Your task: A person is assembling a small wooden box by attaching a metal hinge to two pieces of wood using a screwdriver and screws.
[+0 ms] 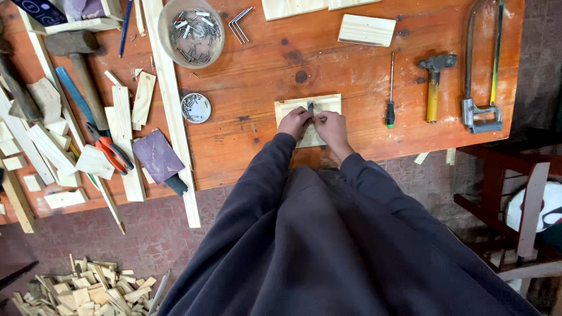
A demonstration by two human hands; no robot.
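Two hands, left hand (294,122), right hand (331,126), pinching small metal piece (311,107), pale wood panel (307,105)

Two hands, left hand (294,122) and right hand (331,126), meet on one wooden panel (308,105). Right of them lie one screwdriver (390,93), one small hammer (434,85) and one hacksaw (483,64). Left of them sit two containers of nails: one bowl (191,32), one round tin (196,107).

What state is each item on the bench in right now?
Small metal piece: pinched by fingers of both hands, on the board.
Wooden board: flat under the hands.
Left hand: closed on the piece.
Right hand: closed on the piece.
Screwdriver: lying untouched.
Nail bowl: upright, filled.
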